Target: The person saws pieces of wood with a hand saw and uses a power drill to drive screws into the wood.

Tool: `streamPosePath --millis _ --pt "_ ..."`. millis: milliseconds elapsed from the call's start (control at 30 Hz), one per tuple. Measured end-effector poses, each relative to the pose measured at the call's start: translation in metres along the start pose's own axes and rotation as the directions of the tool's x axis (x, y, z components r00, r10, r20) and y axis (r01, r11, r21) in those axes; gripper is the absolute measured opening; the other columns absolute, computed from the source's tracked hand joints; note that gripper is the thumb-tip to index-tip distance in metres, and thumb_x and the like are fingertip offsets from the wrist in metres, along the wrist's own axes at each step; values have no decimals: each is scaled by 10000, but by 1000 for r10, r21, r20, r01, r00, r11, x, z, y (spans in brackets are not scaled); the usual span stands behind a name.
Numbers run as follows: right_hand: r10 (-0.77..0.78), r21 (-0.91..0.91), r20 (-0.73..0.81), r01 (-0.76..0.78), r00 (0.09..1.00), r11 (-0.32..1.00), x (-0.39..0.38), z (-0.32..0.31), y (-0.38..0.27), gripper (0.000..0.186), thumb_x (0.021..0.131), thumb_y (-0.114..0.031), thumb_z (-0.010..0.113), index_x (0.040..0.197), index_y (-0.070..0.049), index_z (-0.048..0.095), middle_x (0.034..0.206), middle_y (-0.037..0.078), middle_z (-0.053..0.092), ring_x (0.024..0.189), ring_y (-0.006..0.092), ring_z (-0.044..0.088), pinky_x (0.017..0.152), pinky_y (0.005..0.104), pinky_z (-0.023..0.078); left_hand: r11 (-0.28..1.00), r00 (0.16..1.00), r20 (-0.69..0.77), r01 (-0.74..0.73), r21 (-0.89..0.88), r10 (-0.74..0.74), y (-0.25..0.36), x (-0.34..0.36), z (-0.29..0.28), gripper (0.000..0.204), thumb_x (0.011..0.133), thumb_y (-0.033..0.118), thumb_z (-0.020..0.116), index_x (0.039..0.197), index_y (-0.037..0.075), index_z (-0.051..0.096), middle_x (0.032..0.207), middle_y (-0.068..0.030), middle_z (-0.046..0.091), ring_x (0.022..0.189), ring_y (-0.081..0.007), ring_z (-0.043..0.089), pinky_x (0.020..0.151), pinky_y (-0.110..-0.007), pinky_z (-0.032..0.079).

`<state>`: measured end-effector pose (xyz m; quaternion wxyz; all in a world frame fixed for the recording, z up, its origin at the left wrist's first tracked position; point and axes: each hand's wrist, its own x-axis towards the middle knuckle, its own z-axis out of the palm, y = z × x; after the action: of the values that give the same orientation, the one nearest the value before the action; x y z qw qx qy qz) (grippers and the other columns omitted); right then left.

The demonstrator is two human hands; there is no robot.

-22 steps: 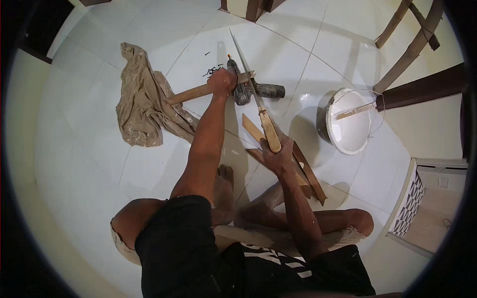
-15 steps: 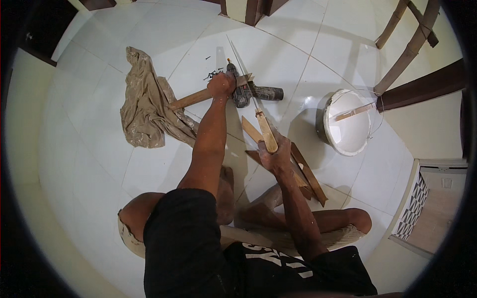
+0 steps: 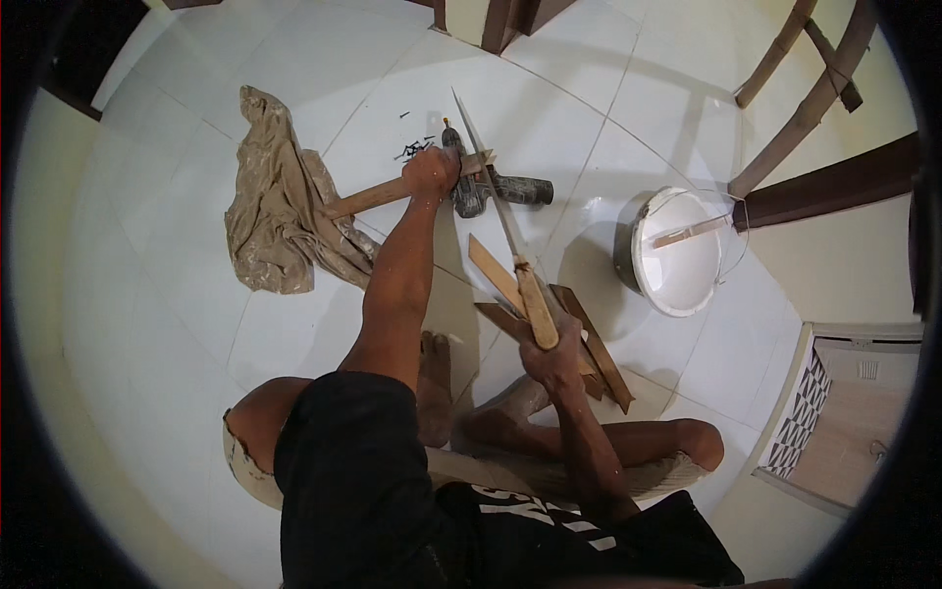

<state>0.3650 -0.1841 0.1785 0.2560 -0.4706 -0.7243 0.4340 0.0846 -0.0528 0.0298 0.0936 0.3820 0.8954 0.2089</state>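
Note:
My left hand (image 3: 432,172) is wrapped round a narrow wooden strip (image 3: 371,199), close to its cut far end. The strip's near end lies against a crumpled brown cloth (image 3: 280,211). My right hand (image 3: 554,353) grips the wooden handle of a handsaw (image 3: 535,302). Its long thin blade runs away from me and crosses the strip's end just right of my left fist. Whether the teeth sit in the wood I cannot tell. Under the strip's end lies a dark cordless drill (image 3: 523,189) on its side, partly hidden by the strip and blade.
Several dark screws (image 3: 417,149) lie scattered beyond my left hand. Cut wooden pieces (image 3: 594,348) rest beside and under my right hand. To the right stands a white bucket (image 3: 677,260) with a stick in it. Wooden poles (image 3: 805,113) lean at the far right.
My right hand has drawn the saw back toward my body, and the blade has slid along past the strip's end. My left hand keeps its hold on the strip. The view has shifted slightly.

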Motion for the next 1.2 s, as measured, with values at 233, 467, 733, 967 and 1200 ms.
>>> streamPosePath --millis 233,467,733,967,1200 --pt "-36 -53 -15 35 999 998 19 1 -13 485 719 -52 568 1197 21 547 673 178 578 563 234 555 605 328 476 997 996 57 -75 3 75 11 -4 -7 433 817 411 507 719 34 695 748 -210 660 701 -355 665 675 -440 531" --pt "-125 -49 13 126 992 991 2 8 16 589 707 -36 629 1275 15 481 739 224 620 662 243 646 631 323 500 1000 998 58 5 24 -6 0 2 -5 388 791 401 540 831 48 698 829 -207 669 778 -350 668 717 -432 528" --pt "76 -72 146 -66 986 995 17 -9 -24 565 712 -9 580 1267 30 486 779 215 642 671 242 644 651 299 493 1000 997 67 -21 -17 22 1 -4 4 487 825 469 508 796 18 692 803 -217 660 781 -362 655 744 -446 511" --pt "-10 85 -6 10 1000 996 -14 -17 -5 439 728 -32 574 1165 17 570 930 185 643 855 220 614 773 345 464 1000 996 89 -3 -4 3 3 2 -9 489 826 468 509 811 12 685 815 -220 660 797 -373 650 750 -452 508" --pt "92 -66 128 -84 988 994 57 9 -23 596 697 2 555 1286 17 470 872 224 656 790 311 671 722 370 506 1000 1000 -2 -15 13 15 4 4 0 451 819 443 508 750 43 705 748 -202 664 710 -360 666 667 -442 530"
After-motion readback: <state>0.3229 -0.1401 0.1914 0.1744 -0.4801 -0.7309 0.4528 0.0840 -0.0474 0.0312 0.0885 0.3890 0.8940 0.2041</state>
